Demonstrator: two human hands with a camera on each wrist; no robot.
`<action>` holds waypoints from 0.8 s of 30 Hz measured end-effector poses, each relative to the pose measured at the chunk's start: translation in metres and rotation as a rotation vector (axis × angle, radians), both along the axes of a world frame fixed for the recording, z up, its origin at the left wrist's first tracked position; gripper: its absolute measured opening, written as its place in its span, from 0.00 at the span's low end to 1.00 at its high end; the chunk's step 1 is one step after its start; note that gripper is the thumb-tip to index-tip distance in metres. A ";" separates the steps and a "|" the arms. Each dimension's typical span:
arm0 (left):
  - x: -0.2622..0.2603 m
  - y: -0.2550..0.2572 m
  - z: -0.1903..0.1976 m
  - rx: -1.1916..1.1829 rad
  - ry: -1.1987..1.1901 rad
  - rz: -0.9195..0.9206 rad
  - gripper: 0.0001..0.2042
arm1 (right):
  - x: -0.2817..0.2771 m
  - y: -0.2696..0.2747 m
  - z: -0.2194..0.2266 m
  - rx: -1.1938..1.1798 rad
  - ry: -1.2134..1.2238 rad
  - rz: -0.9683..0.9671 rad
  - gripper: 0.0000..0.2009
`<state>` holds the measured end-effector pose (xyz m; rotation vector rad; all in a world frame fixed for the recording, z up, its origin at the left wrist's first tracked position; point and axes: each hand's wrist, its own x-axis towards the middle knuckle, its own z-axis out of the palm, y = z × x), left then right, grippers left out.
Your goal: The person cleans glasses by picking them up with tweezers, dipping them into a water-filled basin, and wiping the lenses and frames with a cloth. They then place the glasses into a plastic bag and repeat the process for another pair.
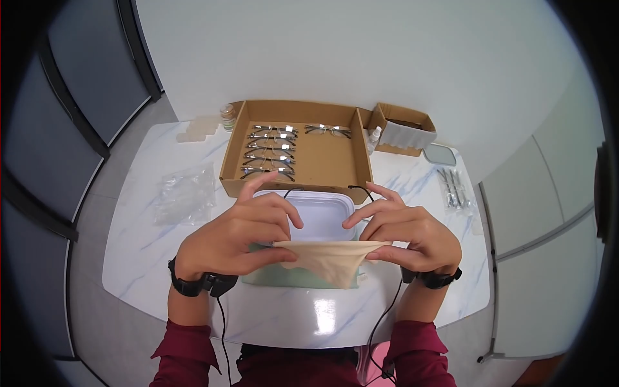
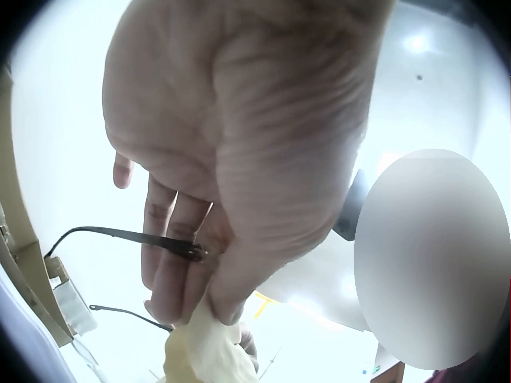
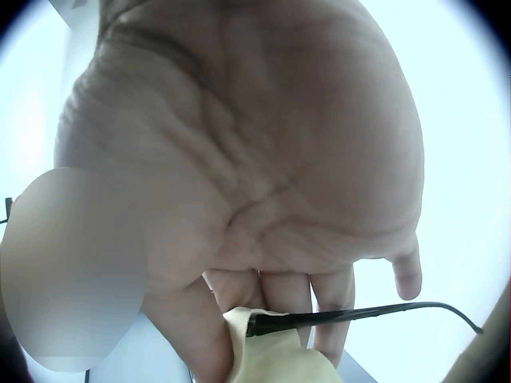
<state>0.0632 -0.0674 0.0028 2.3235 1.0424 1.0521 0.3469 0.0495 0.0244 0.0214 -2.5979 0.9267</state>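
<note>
Both hands are raised in front of the body, holding a cream cloth (image 1: 330, 259) stretched between them. My left hand (image 1: 235, 235) pinches its left end between thumb and fingers, and my right hand (image 1: 416, 235) pinches the right end. A pair of eyeglasses is held with the cloth, its lenses hidden behind it and the fingers. One dark temple arm (image 2: 132, 235) sticks out past the left fingers in the left wrist view. The other temple arm (image 3: 359, 313) extends past the right fingers in the right wrist view, its hinge end against the cloth.
A pale plastic tub (image 1: 322, 216) and a light green mat (image 1: 258, 277) lie beneath the hands. Behind stands a cardboard tray (image 1: 329, 161) with several eyeglasses (image 1: 271, 143). A spray bottle (image 1: 374, 137), small carton (image 1: 379, 120) and packets (image 1: 454, 187) sit right; a plastic bag (image 1: 184, 197) lies left.
</note>
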 end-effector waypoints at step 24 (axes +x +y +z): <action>-0.001 0.000 -0.004 0.008 0.055 0.024 0.06 | -0.007 -0.005 -0.007 0.127 -0.043 -0.157 0.06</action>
